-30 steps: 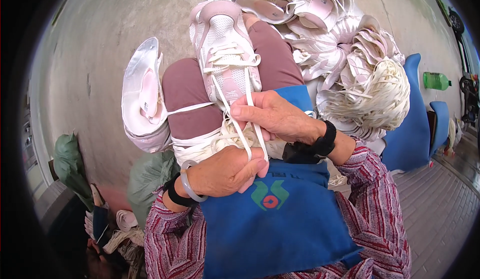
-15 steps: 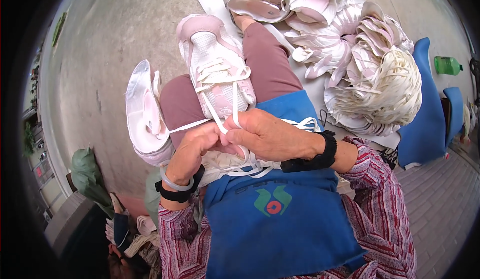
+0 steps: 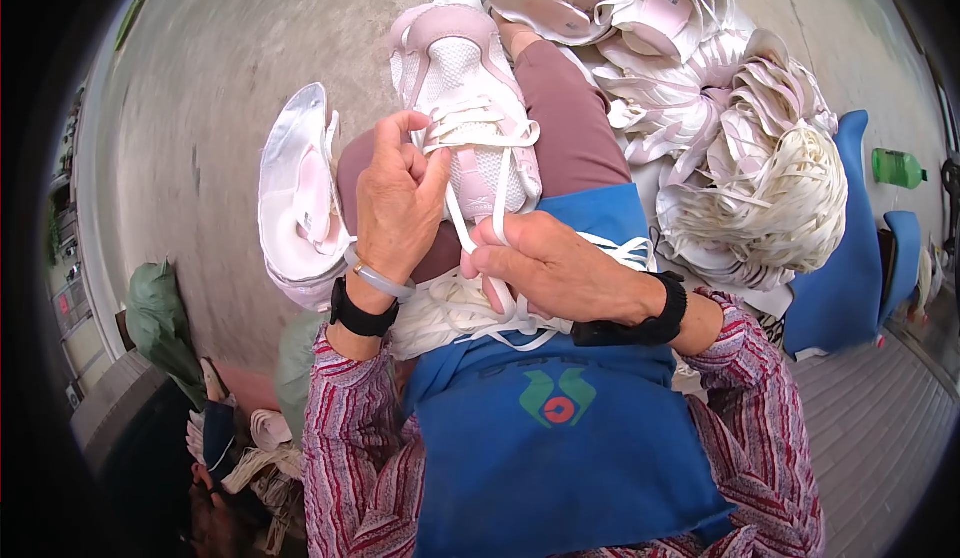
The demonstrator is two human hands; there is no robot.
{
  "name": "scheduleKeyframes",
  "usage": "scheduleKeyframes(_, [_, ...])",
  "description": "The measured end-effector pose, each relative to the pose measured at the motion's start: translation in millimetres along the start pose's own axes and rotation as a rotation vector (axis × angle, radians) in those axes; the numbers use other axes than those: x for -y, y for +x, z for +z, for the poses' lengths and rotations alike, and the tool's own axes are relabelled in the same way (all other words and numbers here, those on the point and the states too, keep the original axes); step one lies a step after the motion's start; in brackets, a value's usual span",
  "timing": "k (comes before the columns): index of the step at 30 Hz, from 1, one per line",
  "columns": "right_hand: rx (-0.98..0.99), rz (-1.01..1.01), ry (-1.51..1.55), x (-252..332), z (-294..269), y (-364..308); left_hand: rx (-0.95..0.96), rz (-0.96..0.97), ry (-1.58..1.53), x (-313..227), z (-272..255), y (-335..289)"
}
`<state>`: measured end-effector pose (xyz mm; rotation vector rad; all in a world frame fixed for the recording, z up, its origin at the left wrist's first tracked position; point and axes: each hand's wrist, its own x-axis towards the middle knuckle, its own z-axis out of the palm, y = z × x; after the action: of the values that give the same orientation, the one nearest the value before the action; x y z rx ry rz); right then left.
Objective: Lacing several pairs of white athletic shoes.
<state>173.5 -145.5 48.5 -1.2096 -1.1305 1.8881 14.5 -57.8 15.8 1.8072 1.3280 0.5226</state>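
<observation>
Head view: the grey floor (image 3: 220,148) spreads at the top and the left, around the legs of the seated person.
Pile at upper right: many white and pink shoe uppers (image 3: 680,128) are stacked closely, with long cream laces (image 3: 790,203) hanging over the near part.
Clothing: a blue apron (image 3: 500,488) covers the front of the body, over striped sleeves (image 3: 350,438).
Chair: a blue chair (image 3: 835,268) stands beside the pile, at the right.
Work piece: one white-and-pink upper (image 3: 470,63) lies on the thighs, its pink padded end away from the body.
Left side: a loose upper (image 3: 283,208) is just beside the left knee.
Hands: they are apart. The right hand (image 3: 560,263) is closed on the white lace (image 3: 501,198); the left hand (image 3: 395,193) is bent at the lacing's left edge, and I cannot tell whether it grips.
Bottle: a green bottle (image 3: 898,168) is beyond the chair.
Wrist: a pale bracelet (image 3: 378,280) circles the left one.
</observation>
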Motion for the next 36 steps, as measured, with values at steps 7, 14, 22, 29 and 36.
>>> scheduleKeyframes(7, [0.053, 0.008, -0.021, 8.8, 4.5, -3.7, 0.029, 0.071, 0.044, 8.1, -4.5, 4.1])
scheduleKeyframes(14, [0.088, -0.018, -0.123, 16.3, 15.6, -0.7, 0.288, -0.157, -0.181, 9.5, -19.9, 7.1])
scheduleKeyframes(22, [0.202, -0.04, -0.148, 23.5, 27.2, -2.1, 0.354, -0.263, -0.342, 14.7, -25.3, 12.4])
scheduleKeyframes(29, [0.247, -0.337, -0.405, 12.1, 44.6, 1.0, 0.315, -0.163, -0.273, 18.0, -24.6, 14.7])
scheduleKeyframes(36, [0.383, -0.301, -0.327, 21.0, 45.0, -0.4, 0.307, -0.106, -0.184, 19.8, -25.7, 17.9])
